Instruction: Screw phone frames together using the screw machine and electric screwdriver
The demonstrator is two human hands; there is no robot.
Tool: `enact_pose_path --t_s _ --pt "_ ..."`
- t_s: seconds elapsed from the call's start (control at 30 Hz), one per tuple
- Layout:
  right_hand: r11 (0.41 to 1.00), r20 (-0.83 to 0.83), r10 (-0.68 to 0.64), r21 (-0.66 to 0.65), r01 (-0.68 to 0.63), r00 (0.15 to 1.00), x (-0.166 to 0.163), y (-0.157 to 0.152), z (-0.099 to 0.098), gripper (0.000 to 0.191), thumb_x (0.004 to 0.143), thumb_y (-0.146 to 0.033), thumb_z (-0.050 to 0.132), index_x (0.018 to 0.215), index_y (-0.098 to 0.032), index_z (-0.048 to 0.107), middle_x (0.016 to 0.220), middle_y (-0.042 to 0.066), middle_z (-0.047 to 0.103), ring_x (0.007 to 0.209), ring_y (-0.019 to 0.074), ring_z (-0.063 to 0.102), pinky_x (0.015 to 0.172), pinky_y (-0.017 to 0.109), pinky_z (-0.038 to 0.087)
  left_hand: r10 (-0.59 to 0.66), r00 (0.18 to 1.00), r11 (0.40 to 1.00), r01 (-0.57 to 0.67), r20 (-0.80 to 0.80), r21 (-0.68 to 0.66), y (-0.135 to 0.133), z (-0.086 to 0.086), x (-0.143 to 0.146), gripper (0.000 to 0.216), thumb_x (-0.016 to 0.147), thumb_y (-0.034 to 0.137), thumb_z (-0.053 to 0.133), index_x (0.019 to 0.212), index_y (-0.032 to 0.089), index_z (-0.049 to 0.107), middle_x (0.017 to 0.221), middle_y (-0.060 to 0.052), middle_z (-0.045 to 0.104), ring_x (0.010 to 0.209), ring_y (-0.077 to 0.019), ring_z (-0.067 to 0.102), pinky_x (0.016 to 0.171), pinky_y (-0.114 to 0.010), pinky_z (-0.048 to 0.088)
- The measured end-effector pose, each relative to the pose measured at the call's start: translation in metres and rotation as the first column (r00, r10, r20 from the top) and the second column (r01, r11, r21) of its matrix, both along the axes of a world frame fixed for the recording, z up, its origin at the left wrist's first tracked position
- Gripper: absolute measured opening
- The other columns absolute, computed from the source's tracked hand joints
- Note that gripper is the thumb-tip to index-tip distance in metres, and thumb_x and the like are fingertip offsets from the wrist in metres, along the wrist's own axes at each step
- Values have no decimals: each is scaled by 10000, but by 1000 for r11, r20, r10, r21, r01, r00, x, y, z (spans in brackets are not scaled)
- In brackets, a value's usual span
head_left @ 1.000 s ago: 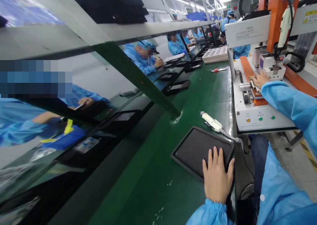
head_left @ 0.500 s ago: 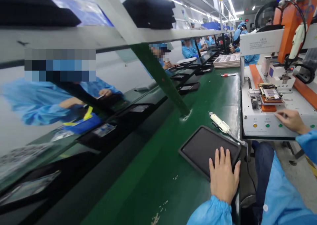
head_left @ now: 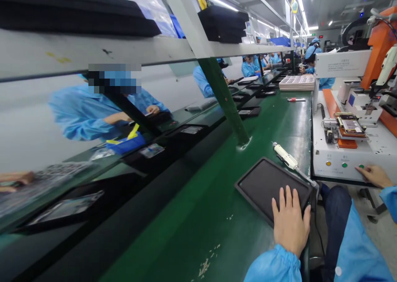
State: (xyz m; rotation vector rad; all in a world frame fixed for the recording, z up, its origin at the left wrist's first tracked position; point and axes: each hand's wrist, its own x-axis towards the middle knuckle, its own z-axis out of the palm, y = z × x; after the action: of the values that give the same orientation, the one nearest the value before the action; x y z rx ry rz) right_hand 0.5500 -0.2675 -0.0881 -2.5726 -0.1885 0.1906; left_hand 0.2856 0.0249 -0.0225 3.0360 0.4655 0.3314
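Note:
My left hand (head_left: 290,224) lies flat with fingers spread on the near right part of a shallow black tray (head_left: 262,185). The tray rests on the green workbench (head_left: 217,216) near its right edge. At the right, my right hand (head_left: 378,176) holds nothing; its outstretched forefinger is at a green button (head_left: 361,166) on the front panel of a white and orange machine (head_left: 319,154). Above the panel, a flat device with exposed inner parts (head_left: 352,124) sits in the machine's fixture. A white electric screwdriver (head_left: 287,157) lies just behind the tray, its cord running right.
A green post (head_left: 228,104) rises from the bench to a shelf (head_left: 173,52) bearing black trays (head_left: 221,23). Beyond runs a line of black trays with devices (head_left: 151,150). Farther back are a red and white pen (head_left: 296,100), stacked white trays (head_left: 297,83) and several co-workers in blue.
My right hand has gone down from beside the fixture to the green button. My left hand stays on the tray. The whole view has shifted, so things appear farther right.

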Motion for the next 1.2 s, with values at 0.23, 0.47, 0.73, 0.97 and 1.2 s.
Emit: enact_pose_path --t_s 0.23,0.47,0.73,0.97,1.2 --pt "994 25 30 105 -32 999 -13 7 23 454 733 -484 688 439 -183 518 485 28 567 550 165 565 600 262 437 -28 997 998 31 -66 46 -4 13 -1 552 947 421 392 1372 84 498 1455 -161 450 1370 -350 378 1067 -579 365" --pt "960 -226 -55 254 113 973 3 -8 6 394 789 -471 719 613 -141 595 603 22 644 600 134 625 625 219 518 -96 995 994 98 -35 50 0 12 2 574 950 429 364 1351 42 504 1433 -210 466 1345 -381 400 1023 -604 391" --pt "889 -278 -96 408 208 956 -8 -3 6 541 852 -608 602 637 -112 584 614 101 656 529 151 645 471 200 517 -68 997 991 72 -42 112 0 12 -3 540 952 397 385 1359 65 508 1430 -183 478 1350 -364 402 1040 -579 394" --pt "878 -266 -87 435 201 960 -3 -5 -6 568 783 -660 623 602 -122 596 607 113 660 546 184 664 469 213 520 -32 999 997 33 -20 77 0 5 -3 530 951 407 387 1372 108 505 1452 -154 459 1364 -345 389 1066 -566 376" --pt "878 -281 -74 436 196 957 0 -10 -10 554 693 -681 663 596 -137 621 627 113 674 582 209 678 496 234 531 -23 1000 999 23 -11 36 0 3 -3 539 946 430 381 1374 126 508 1455 -143 458 1367 -332 386 1079 -565 362"
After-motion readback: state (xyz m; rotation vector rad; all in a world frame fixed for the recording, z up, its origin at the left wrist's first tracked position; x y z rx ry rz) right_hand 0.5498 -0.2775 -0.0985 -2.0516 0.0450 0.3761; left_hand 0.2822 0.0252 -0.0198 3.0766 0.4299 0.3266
